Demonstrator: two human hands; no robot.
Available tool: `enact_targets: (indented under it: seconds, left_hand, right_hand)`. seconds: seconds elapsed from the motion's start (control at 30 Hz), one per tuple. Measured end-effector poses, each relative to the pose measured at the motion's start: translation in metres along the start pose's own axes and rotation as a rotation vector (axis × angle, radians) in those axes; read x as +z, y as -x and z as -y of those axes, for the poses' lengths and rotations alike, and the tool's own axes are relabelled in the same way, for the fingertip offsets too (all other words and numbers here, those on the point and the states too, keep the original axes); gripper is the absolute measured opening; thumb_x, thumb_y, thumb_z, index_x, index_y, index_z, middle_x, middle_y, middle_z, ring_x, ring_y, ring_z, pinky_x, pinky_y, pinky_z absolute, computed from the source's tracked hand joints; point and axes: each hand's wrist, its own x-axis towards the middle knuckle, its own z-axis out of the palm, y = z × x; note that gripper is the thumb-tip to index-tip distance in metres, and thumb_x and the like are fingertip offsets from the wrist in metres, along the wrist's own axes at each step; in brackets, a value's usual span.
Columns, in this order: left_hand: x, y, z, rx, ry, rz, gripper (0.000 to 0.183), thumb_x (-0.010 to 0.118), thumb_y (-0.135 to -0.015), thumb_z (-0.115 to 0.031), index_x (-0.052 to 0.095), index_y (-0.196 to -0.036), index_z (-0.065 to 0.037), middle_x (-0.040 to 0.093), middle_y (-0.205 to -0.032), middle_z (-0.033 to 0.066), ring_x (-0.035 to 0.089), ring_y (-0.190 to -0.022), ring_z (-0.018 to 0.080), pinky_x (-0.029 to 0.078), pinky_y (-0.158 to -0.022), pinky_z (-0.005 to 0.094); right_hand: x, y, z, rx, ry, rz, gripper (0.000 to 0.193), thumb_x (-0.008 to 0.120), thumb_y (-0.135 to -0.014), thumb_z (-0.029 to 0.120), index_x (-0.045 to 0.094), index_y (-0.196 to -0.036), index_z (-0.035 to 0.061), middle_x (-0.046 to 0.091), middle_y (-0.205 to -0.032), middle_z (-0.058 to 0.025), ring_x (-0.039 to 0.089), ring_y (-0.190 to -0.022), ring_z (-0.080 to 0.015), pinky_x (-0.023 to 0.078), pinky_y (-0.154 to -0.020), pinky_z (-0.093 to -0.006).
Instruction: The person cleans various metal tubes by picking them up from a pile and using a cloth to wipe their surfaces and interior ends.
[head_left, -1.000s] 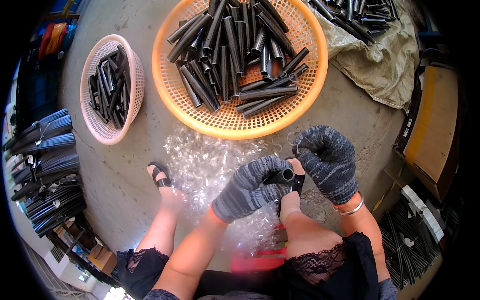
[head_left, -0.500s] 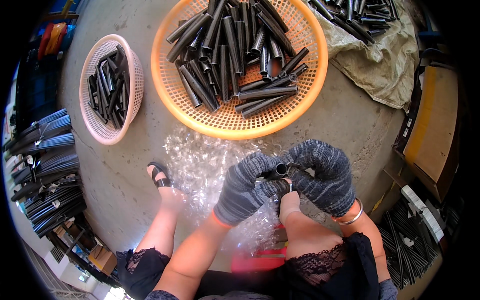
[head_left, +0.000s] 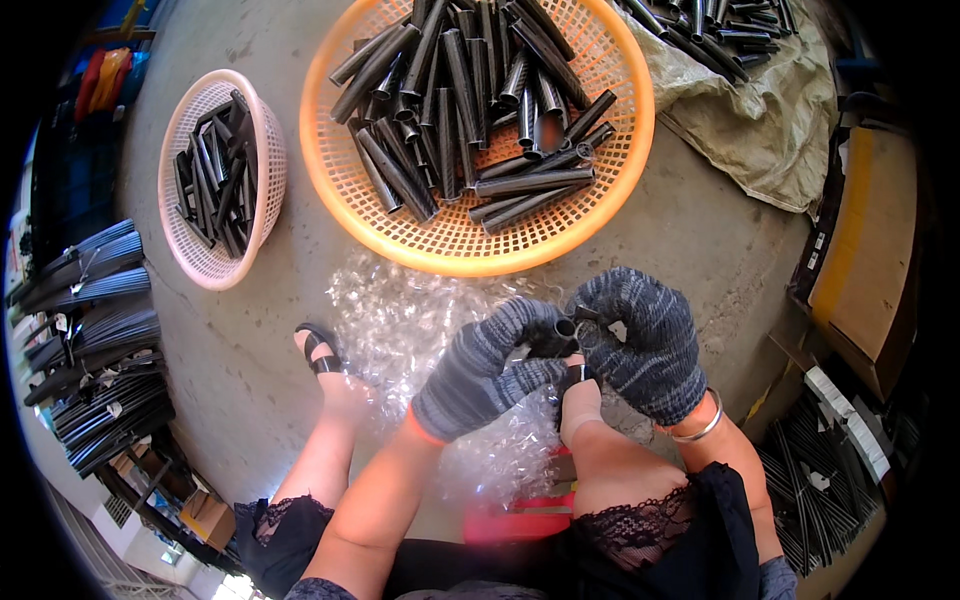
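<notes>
My left hand (head_left: 488, 368), in a grey striped knit glove, is wrapped round a short black tube (head_left: 548, 341). The tube's open end points toward my right hand (head_left: 640, 345), which wears a matching glove. The fingers of that hand are curled together right beside the tube's mouth. Something small and dark seems to sit between them, too hidden to name. Beneath my hands, a loose heap of clear plastic scraps (head_left: 400, 310) covers the floor.
A large orange basket (head_left: 470, 262) of black tubes stands ahead; a smaller pink basket (head_left: 270, 190) of tubes is at left. Far right, more tubes lie on a pale woven sheet (head_left: 750, 140). A cardboard box (head_left: 865, 250) and bundled rods (head_left: 815, 490) line the right side.
Both hands have shifted slightly; the right has moved a little up and left. The left glove has slid slightly left, and the tube's mouth shows a bit more clearly.
</notes>
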Motion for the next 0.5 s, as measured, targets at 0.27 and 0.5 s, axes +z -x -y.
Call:
enact_targets:
  seconds: [0.27, 0.5]
  left_hand:
    - [-0.002, 0.006, 0.01, -0.071, 0.359, 0.206, 0.035, 0.061, -0.085, 0.004, 0.055, -0.119, -0.002, 0.062, -0.111, 0.0056, 0.058, -0.104, 0.0152, 0.047, -0.092, 0.0319]
    - [-0.022, 0.019, 0.024, -0.205, 0.276, 0.153, 0.037, 0.059, -0.086, 0.006, 0.054, -0.122, -0.004, 0.061, -0.117, 0.0076, 0.057, -0.108, 0.0174, 0.048, -0.093, 0.0328]
  right_hand:
    - [-0.004, -0.005, -0.027, 0.08, -0.034, -0.14, 0.017, 0.066, -0.07, -0.005, 0.063, -0.086, -0.0006, 0.063, -0.081, -0.0098, 0.062, -0.071, -0.0173, 0.05, -0.066, -0.0289]
    - [-0.066, 0.008, -0.129, 0.458, -0.288, -0.169, 0.016, 0.062, -0.083, 0.004, 0.063, -0.1, 0.0057, 0.065, -0.08, -0.0053, 0.06, -0.073, -0.0127, 0.05, -0.071, -0.0273]
